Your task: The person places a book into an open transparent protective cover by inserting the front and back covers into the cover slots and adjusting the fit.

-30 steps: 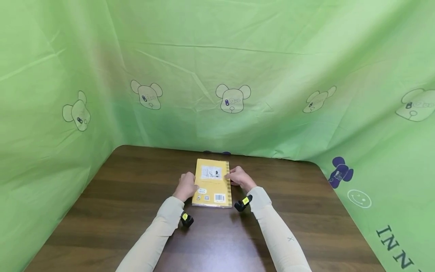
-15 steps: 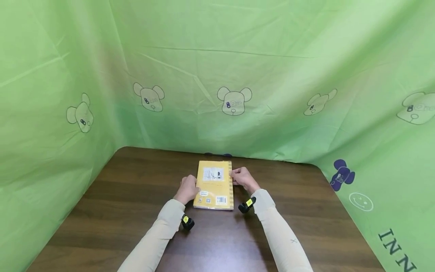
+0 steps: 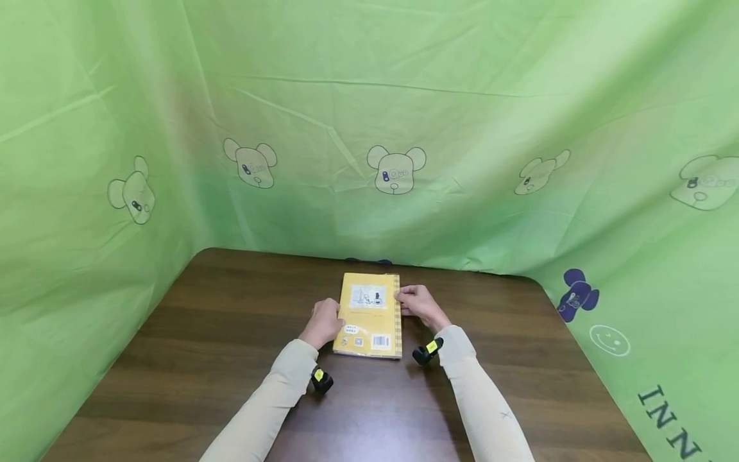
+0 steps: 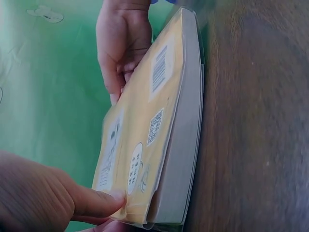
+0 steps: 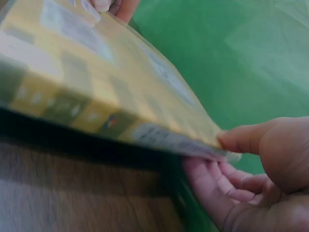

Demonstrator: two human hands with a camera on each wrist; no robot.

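- Head view: yellow book [image 3: 369, 316] lies back cover up at centre frame on the dark wood desk [image 3: 231, 359], barcode toward the lower edge, spine on the right.
- Left hand [image 3: 324, 323] grips the book's left edge; in the left wrist view the thumb [image 4: 99, 203] presses on the cover while the other fingers are hidden under the page block. Grip narrow, pinching the book.
- Right hand [image 3: 420, 305] holds the spine side; in the right wrist view its thumb [image 5: 246, 137] sits on top and its fingers [image 5: 212, 188] curl underneath. That edge is raised off the desk.
- Risk: clear wrap on the cover looks slick; a thumb could slide and the book drop flat.
- Risk: left thumb holds mostly the cover corner, so the cover may bend or peel from the pages.
- Risk: uneven lift between hands would tip the book toward the green cloth [image 3: 369, 128] behind.
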